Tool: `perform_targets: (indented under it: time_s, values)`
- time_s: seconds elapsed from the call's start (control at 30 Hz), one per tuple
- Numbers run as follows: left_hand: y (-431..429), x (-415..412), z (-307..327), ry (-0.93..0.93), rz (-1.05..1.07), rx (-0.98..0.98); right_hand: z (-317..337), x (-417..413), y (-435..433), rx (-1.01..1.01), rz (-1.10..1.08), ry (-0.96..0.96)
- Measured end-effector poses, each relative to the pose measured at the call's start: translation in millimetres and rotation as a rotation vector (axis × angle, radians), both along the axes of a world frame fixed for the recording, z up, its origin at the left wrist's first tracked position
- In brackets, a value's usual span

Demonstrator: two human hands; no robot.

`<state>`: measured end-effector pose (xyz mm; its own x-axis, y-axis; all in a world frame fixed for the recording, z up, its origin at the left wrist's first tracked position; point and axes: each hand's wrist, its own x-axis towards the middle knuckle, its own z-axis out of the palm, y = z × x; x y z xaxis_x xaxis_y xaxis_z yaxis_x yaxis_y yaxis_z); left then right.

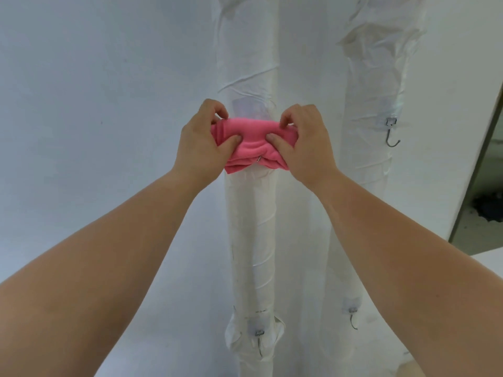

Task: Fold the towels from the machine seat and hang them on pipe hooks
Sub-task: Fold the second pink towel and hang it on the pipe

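Against the left of two white-wrapped upright pipes, in the head view, a folded pink towel point(253, 144) is held up at about chest height, its bulk lying across the front of the left pipe point(250, 240). The left hand point(202, 144) pinches the towel's left end, with the thumb pressed into the front face and the fingers curled over the top edge. The right hand point(306, 145) grips the right end the same way, thumb on the front and fingers hooked over the top. The two thumbs sit close together near the towel's middle, and the cloth bunches into soft ridges between them. At the towel's lower edge a small bit of metal point(259, 158) shows. It may be the tip of a hook under the cloth, though it is too small to say for sure.

Both forearms reach up from the bottom corners of the frame. The right pipe point(362, 213) stands just beside the left one and carries a bare metal hook point(392, 136) on a clear adhesive patch, near the level of the towel. Lower down, a second hook point(353, 321) hangs on the right pipe and a third hook point(259, 342) on the left pipe, both with nothing on them. A plain white wall point(81, 104) fills the left side. At the far right edge a slanted door frame point(475, 175) borders a darker space.
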<state>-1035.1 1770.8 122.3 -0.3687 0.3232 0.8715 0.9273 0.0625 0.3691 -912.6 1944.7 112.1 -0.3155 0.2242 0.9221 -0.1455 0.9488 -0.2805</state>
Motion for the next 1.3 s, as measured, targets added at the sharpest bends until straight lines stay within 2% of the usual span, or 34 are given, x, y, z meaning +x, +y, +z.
perform_targets:
  time_s: [0.17, 0.23, 0.47, 0.67, 0.87, 1.07, 1.3]
  values:
    - [6.7, 0.6, -11.4, 0.465, 0.209, -0.011, -11.5, -1.6, -6.3, 0.135, -0.029, -0.023]
    - [8.0, -2.2, -17.3, 0.519, 0.258, -0.004, -14.6, 0.9, -2.6, 0.099, -0.005, -0.061]
    - [10.9, -5.6, -17.8, 0.451, 0.303, -0.047, -0.9, 1.5, 6.8, 0.061, 0.041, -0.119]
    - [12.6, -6.0, -31.2, 0.324, 0.276, -0.039, -19.3, -2.2, -1.6, -0.048, 0.050, -0.115]
    - [2.7, -1.1, -48.3, 0.323, 0.272, -0.051, -28.9, 6.4, -6.7, -0.156, 0.168, -0.169]
    - [-6.3, 9.0, -41.1, 0.316, 0.305, -0.067, -19.8, 15.3, -11.6, -0.155, 0.139, -0.077]
    - [-19.1, 35.4, -39.5, 0.268, 0.291, -0.081, -22.2, 41.0, -30.5, -0.252, 0.136, -0.120]
